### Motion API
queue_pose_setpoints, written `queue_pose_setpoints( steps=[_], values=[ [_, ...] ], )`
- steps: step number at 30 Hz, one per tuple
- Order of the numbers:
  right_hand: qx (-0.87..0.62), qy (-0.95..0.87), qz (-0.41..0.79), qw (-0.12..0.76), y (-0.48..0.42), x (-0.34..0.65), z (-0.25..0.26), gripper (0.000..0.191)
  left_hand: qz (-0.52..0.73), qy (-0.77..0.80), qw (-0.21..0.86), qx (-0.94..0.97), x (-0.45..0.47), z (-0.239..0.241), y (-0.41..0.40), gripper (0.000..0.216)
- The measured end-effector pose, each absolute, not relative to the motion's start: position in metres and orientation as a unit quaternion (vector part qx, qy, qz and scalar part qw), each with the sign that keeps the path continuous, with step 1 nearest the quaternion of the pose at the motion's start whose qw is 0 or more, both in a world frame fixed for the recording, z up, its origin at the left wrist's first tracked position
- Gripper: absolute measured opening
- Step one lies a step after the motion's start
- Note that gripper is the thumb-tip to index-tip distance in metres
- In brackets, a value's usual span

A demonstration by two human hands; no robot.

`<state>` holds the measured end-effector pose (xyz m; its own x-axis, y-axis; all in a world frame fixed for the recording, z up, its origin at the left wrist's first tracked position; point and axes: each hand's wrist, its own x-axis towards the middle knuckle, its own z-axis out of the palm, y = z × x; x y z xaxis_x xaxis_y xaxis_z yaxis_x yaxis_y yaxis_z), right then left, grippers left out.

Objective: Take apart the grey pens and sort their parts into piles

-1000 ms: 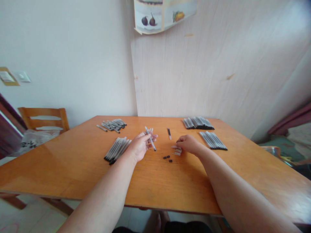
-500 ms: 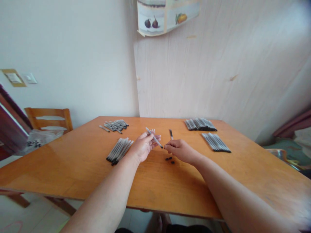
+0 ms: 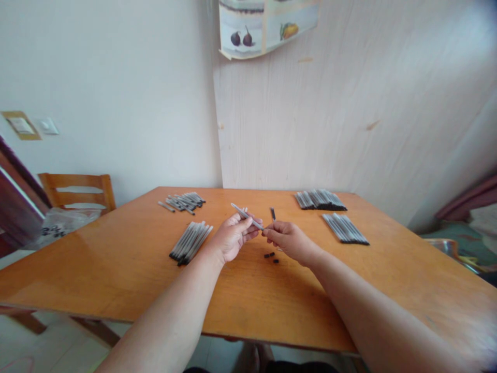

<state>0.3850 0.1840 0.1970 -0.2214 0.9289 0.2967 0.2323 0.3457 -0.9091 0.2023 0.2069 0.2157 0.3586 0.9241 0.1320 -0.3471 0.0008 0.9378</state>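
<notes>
We see 2 bare hands meeting over the middle of a wooden table, both forearms running in across its near edge. The left hand pinches a slanting pen between thumb and fingers, the other fingers loosely spread behind it. The right hand presses thumb and forefinger together at the pen's lower end (what sits between those fingertips, we cannot tell). 3 small black pieces lie nearer the near edge; beneath the right hand, a pale sliver is mostly hidden. Behind it stands out a dark-ended pen, its lower part covered. A bundle of pens rests just beside the left wrist, a looser pile near the far left corner, 2 rows toward the far right corner. A fruit poster is cut off above.
</notes>
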Motion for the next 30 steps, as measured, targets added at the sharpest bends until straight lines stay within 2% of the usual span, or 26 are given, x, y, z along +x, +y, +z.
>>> queue_pose_setpoints(
  steps=[10, 16, 19, 24, 30],
  values=[
    [-0.435, -0.702, 0.297, 0.479, 0.1838, 0.3834, 0.1960, 0.023, 0.500, 0.309, 0.637, 0.498, 0.2040, 0.2153, 0.2085, 0.027],
    [-0.439, -0.728, 0.207, 0.485, 0.1819, 0.3817, 0.1982, 0.018, 0.511, 0.322, 0.619, 0.502, 0.2050, 0.2154, 0.2083, 0.027],
    [-0.442, -0.727, 0.214, 0.480, 0.1827, 0.3814, 0.1987, 0.019, 0.520, 0.325, 0.612, 0.500, 0.2054, 0.2156, 0.2082, 0.026],
    [-0.447, -0.730, 0.246, 0.455, 0.1847, 0.3822, 0.1974, 0.033, 0.518, 0.326, 0.612, 0.500, 0.2053, 0.2155, 0.2088, 0.028],
    [-0.461, -0.728, 0.206, 0.463, 0.1852, 0.3819, 0.1969, 0.021, 0.519, 0.338, 0.604, 0.501, 0.2072, 0.2149, 0.2080, 0.029]
  ],
)
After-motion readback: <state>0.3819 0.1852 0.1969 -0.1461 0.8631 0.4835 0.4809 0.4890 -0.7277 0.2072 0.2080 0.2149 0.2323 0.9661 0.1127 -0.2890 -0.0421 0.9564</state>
